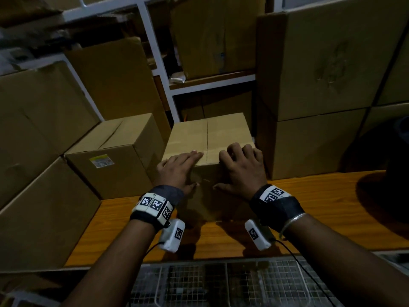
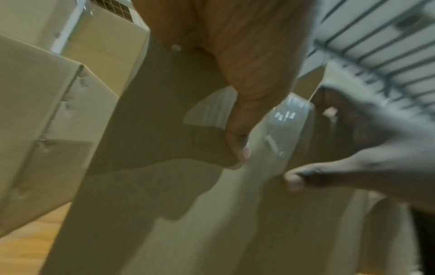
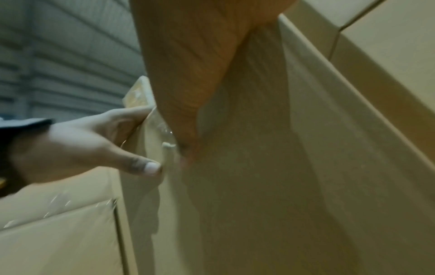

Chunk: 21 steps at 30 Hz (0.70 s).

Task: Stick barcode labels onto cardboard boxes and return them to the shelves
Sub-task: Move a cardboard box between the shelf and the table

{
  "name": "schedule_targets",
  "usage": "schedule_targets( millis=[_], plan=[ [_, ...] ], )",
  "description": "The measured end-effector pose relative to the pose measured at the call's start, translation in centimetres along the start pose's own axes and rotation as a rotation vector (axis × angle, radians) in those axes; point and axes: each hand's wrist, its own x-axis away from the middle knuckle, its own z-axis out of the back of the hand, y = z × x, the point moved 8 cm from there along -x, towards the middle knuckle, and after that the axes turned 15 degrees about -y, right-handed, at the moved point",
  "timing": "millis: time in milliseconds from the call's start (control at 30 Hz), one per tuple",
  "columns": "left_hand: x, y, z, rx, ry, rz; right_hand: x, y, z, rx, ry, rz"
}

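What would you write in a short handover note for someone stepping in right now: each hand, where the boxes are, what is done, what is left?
Left hand: fingers flat on top of the middle box, thumb on its front face.
Right hand: fingers curled over the box's top front edge, thumb on the front.
The box stands on the wooden shelf, between the labelled box on its left and stacked cartons on its right.
Done: the left neighbour carries a yellow label.
Left: no label is visible on the middle box; check, then shelve it.

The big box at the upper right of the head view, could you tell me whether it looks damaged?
Yes: the big box has a scuffed, crumpled patch on the face toward the camera. The small box under both hands looks intact.
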Motion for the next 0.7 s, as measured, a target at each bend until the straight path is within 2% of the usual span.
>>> schedule_targets(
  millis=[167, 267, 467, 633, 700],
  plan=[
    [-0.8, -1.9, 0.7, 0.223, -0.026, -0.069, -0.1, -0.1, -0.1, -0.022, -0.041, -0.073],
    [-1.2, -3.3, 1.6, 0.409, 0.005, -0.168, 0.2, -0.2, -0.2, -0.004, -0.068, -0.108],
    [-0.4, -6.2, 2.1, 0.464, 0.074, -0.173, 0.8, -0.6, 0.1, -0.003, -0.167, -0.161],
    [-0.3, -7.1, 2.2, 0.544, 0.056, -0.189, -0.2, -2.3, 1.7, -0.102, -0.137, -0.199],
    [-0.2, -7.2, 2.5, 0.637, 0.032, -0.219, -0.8, -3.9, 1.6, -0.142, -0.15, -0.151]
  ],
)
